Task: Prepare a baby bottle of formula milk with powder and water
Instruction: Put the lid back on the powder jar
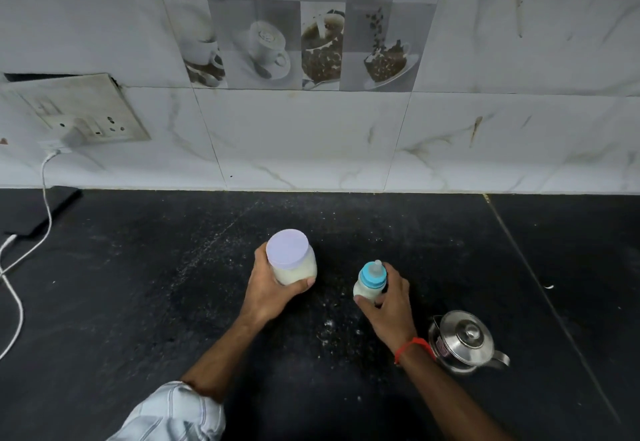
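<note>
A clear jar (292, 262) of white powder with a pale lilac lid stands upright on the black counter (138, 302); my left hand (273, 291) is wrapped around its left and front side. To its right a small baby bottle (370, 283) with a blue collar and clear teat holds white liquid. My right hand (389, 305) grips that bottle from the right and front. Both containers are capped.
A steel kettle (462, 342) with lid sits just right of my right wrist. White powder specks lie on the counter between my arms. At far left a white charger cable (20, 257) runs from a wall socket (79, 111). The tiled wall (346, 146) stands behind.
</note>
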Motion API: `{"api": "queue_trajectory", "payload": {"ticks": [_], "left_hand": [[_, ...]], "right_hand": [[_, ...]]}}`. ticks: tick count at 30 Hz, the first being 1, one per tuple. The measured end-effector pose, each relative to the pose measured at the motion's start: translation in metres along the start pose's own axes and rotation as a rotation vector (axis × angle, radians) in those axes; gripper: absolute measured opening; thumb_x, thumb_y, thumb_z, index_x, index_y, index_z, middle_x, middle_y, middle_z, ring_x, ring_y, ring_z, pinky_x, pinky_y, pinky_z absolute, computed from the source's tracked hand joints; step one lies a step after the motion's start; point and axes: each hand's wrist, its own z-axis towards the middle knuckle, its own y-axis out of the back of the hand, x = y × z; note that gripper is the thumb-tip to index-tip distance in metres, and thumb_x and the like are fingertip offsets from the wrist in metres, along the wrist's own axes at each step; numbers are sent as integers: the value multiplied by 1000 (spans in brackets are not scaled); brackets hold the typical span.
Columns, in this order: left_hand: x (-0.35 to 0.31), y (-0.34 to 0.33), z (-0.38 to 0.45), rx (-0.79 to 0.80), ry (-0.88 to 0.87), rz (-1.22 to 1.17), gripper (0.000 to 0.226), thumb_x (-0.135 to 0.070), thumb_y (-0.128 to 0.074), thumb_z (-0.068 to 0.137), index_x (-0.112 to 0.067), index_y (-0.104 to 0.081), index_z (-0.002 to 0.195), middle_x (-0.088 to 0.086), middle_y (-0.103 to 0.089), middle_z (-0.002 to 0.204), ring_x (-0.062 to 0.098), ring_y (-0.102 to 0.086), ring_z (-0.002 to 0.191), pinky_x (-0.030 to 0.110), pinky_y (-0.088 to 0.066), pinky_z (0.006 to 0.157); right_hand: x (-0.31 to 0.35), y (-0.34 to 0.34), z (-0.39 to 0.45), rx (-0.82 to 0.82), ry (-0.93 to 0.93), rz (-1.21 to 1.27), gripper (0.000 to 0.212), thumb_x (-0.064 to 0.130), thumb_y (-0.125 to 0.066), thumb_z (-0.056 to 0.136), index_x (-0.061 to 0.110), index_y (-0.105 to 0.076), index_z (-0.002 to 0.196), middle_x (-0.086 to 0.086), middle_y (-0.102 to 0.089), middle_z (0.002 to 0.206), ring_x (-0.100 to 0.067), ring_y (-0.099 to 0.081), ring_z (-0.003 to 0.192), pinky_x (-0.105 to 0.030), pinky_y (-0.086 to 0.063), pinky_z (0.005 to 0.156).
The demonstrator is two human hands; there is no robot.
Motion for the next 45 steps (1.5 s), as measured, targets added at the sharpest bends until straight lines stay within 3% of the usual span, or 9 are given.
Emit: {"api": "queue_trajectory", "payload": {"ticks": [11,16,20,23,25,29,33,36,45], "left_hand": [[19,-3,25,0,46,65,112,-21,-99,66,-20,-28,153,-3,-50,147,14,-45,133,33,-42,111],[23,-1,25,29,34,86,115,-21,-98,66,-19,-26,156,-1,-47,153,15,-43,139,36,-38,118],[24,-2,23,33,29,79,116,-23,-98,67,-19,-25,158,0,-46,157,19,-42,144,38,-37,120],[24,-3,22,30,20,76,115,-22,-97,68,-19,-26,158,0,-45,157,21,-42,144,41,-38,120],[24,-3,22,29,20,71,114,-21,-98,67,-20,-27,157,0,-46,156,21,-43,143,40,-38,118],[24,-2,22,39,33,63,116,-22,-97,68,-21,-25,158,1,-45,158,24,-41,145,44,-39,119],[24,-1,23,49,40,59,118,-23,-97,68,-22,-22,159,2,-43,159,25,-39,147,47,-38,120],[23,0,23,55,34,64,117,-21,-97,69,-22,-22,159,2,-43,159,26,-39,147,46,-37,120],[26,1,28,86,22,71,114,-18,-94,72,-20,-21,160,3,-42,160,24,-38,147,42,-35,119]], "right_hand": [[19,-29,55,63,57,-77,71,11,-81,83,27,-50,144,6,-44,129,-22,-60,118,-45,-49,108],[24,-33,69,161,-29,-69,100,12,-84,80,31,-25,159,-6,-37,148,-29,-57,127,-48,-48,111],[28,5,52,185,21,-171,105,17,-83,84,29,-15,162,-9,-30,153,-25,-53,116,-25,-51,96],[33,55,26,166,162,-484,87,36,-76,90,32,-25,160,-3,-30,152,-25,-42,129,-38,-42,113],[33,89,6,185,184,-785,83,56,-69,89,40,-25,158,1,-28,154,-25,-34,131,-41,-35,114],[19,138,-30,280,-96,-1056,96,72,-63,78,49,-13,156,2,-11,161,-33,-22,143,-48,-28,116],[-1,150,-41,343,-236,-894,99,67,-67,74,47,-15,156,5,-28,154,-30,-51,132,-45,-46,106],[-4,143,-44,299,-217,-794,81,59,-67,79,44,-28,149,5,-40,137,-28,-64,116,-41,-53,96],[15,96,8,184,-52,-575,83,37,-84,79,18,-42,148,-9,-45,146,-32,-59,123,-38,-47,106]]}}
